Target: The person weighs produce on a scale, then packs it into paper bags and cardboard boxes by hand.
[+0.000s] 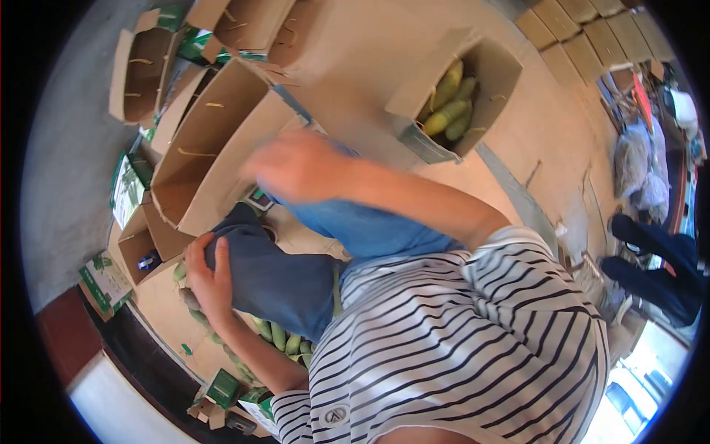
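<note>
My left hand (211,275) lies on my bent left knee (248,255), fingers spread and nothing in them. My right hand (299,166) is smeared by motion above my right leg (362,222), in front of an open cardboard box (211,122); whether it holds anything cannot be made out. Past my right forearm stands another open carton (492,74) with several long yellow-green fruits (447,111) inside. More long green fruits (277,334) lie on the floor beside my left leg, partly hidden by my left arm.
Other open cartons (148,66) crowd the upper left. Brown boxes (592,37) are stacked at the upper right. Plastic bags (636,166) and a person's dark-clad legs (651,266) are at the right. A green-and-white box (105,283) stands at lower left.
</note>
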The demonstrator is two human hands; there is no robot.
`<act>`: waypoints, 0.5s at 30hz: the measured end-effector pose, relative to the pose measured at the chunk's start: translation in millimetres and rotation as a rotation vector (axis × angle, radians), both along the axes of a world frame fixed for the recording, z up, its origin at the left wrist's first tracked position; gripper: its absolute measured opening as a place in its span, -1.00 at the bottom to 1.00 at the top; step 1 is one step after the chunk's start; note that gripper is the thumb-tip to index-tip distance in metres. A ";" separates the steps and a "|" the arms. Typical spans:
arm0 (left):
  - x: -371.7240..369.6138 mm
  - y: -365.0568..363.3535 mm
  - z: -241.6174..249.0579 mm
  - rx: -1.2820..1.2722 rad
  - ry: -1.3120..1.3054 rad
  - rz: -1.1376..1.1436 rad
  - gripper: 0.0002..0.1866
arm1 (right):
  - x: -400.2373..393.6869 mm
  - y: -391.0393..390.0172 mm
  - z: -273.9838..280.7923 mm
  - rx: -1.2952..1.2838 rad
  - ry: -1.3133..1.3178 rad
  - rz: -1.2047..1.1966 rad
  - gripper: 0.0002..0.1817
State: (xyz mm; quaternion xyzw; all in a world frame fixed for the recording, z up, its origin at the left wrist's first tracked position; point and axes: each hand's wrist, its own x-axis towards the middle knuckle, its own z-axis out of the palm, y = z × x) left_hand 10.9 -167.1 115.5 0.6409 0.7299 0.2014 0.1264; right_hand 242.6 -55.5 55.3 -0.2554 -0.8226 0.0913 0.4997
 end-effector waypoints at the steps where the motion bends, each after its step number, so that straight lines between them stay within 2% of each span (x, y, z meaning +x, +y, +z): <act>1: 2.1 -0.3 2.6 0.001 -0.004 0.001 -0.73 | 28.5 16.3 -14.5 -0.018 -0.053 -0.117 -0.83; 2: 2.3 -0.2 4.0 0.001 -0.012 -0.002 -0.72 | 65.4 30.2 -26.6 -0.120 -0.165 -0.324 -0.84; 3: -0.3 -0.7 2.8 0.004 0.010 0.000 -0.72 | 104.5 33.6 -23.8 -0.376 -0.118 -0.494 -0.81; 4: -0.5 -1.0 4.0 0.018 0.025 -0.001 -0.73 | 154.5 39.0 -26.3 -0.522 -0.140 -0.653 -0.78; 6: 1.3 -1.6 6.1 0.037 0.053 -0.006 -0.75 | 253.2 49.9 -66.5 -0.418 -0.243 -1.065 -0.71; 7: 1.2 -2.2 6.5 0.041 0.041 -0.004 -0.76 | 285.8 42.1 -68.2 -0.453 -0.305 -1.188 -0.66; 8: 1.0 -2.6 6.9 0.044 0.030 -0.003 -0.76 | 339.5 35.9 -109.2 -0.363 -0.392 -1.268 -0.59; 10: 0.1 -3.2 7.5 0.054 0.020 0.001 -0.76 | 381.5 6.9 -123.7 -0.714 -0.476 -1.312 -0.49; 12: -0.3 -4.1 7.7 0.066 0.023 0.002 -0.77 | 408.9 -7.8 -157.4 -0.940 -0.620 -1.451 -0.46; 15: -1.5 -5.5 5.9 0.081 0.018 0.006 -0.77 | 413.2 -9.6 -172.8 -1.504 -0.080 -1.170 -0.61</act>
